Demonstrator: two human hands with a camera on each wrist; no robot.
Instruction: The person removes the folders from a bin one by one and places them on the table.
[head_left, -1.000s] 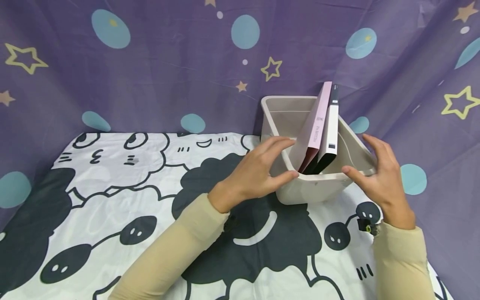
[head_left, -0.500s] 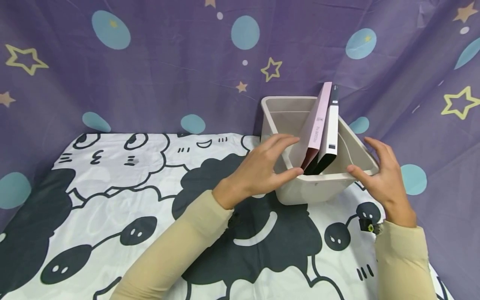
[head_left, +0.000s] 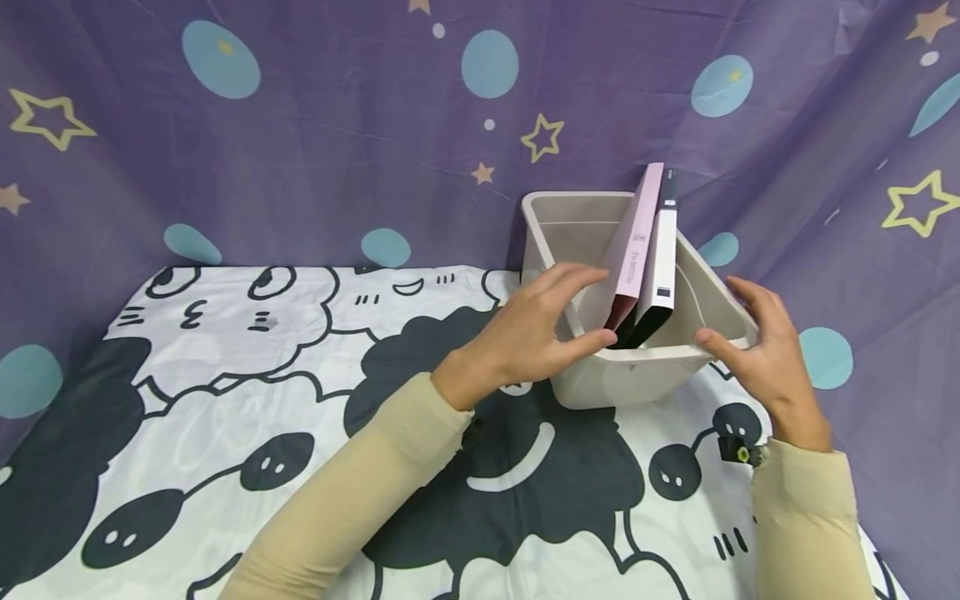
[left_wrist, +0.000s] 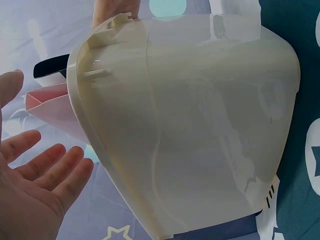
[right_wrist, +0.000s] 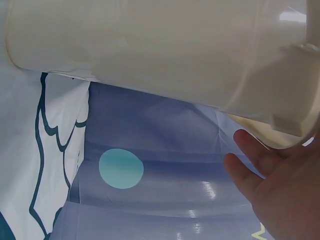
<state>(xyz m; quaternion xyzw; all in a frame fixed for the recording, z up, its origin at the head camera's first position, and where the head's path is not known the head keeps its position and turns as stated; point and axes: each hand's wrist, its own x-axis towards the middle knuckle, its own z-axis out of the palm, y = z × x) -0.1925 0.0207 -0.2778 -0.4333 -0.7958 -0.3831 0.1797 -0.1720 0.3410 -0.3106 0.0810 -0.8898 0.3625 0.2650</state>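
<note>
While two binders [head_left: 637, 250] already stand in the bin [head_left: 615, 383], the left hand [head_left: 525, 337] is released at its near-left corner; right hand [head_left: 772, 358], near-right corner: grip cannot be determined.

Head view evenly bright; wrist views dimmer; glare patches the beige, tapered plastic bin [right_wrist: 160, 45] above the right hand [right_wrist: 285, 190].

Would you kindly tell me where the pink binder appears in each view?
Head: the pink binder is right of centre, leaning in the pale bin.
Left wrist: the pink binder is at the left, jutting out of the pale bin.
Right wrist: it is not in this picture.
Shared landmark: the pale bin, in all three.
</note>
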